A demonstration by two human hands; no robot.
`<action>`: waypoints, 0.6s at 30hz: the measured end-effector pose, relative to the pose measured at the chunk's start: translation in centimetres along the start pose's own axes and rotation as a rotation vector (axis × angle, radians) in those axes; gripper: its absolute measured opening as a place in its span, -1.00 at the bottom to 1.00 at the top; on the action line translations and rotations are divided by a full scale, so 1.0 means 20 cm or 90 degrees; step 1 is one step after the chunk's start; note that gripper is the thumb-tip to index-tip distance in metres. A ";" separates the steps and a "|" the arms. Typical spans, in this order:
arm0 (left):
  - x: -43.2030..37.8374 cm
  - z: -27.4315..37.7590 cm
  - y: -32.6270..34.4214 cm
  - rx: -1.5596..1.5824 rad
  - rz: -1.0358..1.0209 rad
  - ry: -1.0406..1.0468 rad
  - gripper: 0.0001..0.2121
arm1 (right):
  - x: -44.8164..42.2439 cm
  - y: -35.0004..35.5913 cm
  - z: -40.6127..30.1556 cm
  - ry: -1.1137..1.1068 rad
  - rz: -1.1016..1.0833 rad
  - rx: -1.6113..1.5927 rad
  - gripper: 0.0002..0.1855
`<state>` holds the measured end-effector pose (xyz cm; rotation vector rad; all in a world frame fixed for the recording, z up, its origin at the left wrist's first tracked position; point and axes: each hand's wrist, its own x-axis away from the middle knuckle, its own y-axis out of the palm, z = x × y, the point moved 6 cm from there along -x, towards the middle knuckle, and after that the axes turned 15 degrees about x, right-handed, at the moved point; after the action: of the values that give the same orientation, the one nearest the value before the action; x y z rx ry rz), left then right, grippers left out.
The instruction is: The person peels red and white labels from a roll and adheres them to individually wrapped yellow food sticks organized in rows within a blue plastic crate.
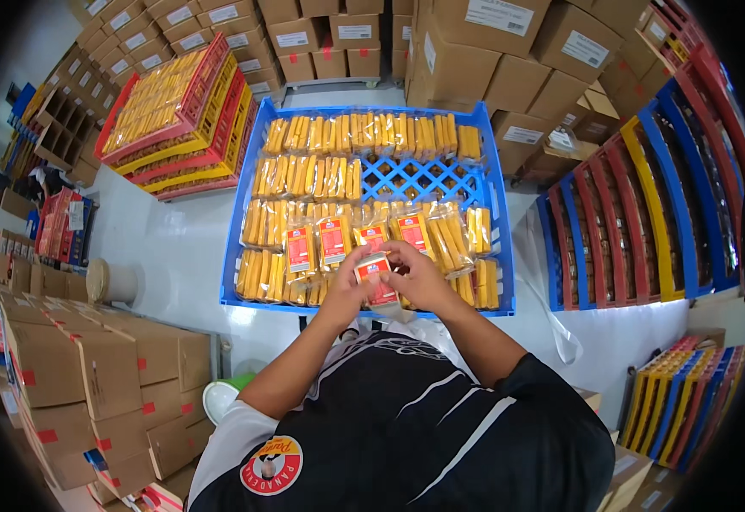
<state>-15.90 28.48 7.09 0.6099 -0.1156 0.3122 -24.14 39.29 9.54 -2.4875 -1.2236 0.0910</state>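
Note:
Both hands meet over the near edge of a blue plastic crate [226, 269]. My left hand [352, 280] and my right hand [416, 274] grip a red printed label [382, 291] between them; whether it is a single label or a small stack, I cannot tell. Just beyond my fingers, clear packs of yellow stick-shaped baked goods lie on top of the rows, several with similar red labels, such as a labelled pack [300, 248] at the left and another labelled pack [412, 232] near my right hand. An unlabelled-looking pack [449, 235] leans at the right.
Stacked red and yellow crates [187, 121] of similar packs stand at the back left. Cardboard boxes [474, 57] rise behind the blue crate, and more boxes [110, 358] fill the left. Tall stacked crates [634, 224] stand at the right, near a white strap [561, 333] on the floor.

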 end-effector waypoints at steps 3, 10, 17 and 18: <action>-0.07 0.00 0.07 0.079 -0.016 -0.013 -0.52 | 0.07 -0.13 -0.18 -0.151 0.023 0.242 -0.46; -0.09 -0.02 0.30 0.157 -0.040 -0.114 -0.66 | 0.22 -0.26 -0.11 -0.194 0.209 0.291 -0.51; -0.10 -0.12 0.36 0.234 -0.010 -0.244 -0.73 | 0.33 -0.28 0.04 -0.176 0.315 0.225 -0.70; -0.10 -0.14 0.37 0.243 -0.010 -0.256 -0.73 | 0.34 -0.28 0.06 -0.173 0.325 0.227 -0.72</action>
<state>-20.18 35.21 8.41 1.0484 -0.4442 0.1935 -24.40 48.13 11.08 -2.4471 -0.5613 0.7289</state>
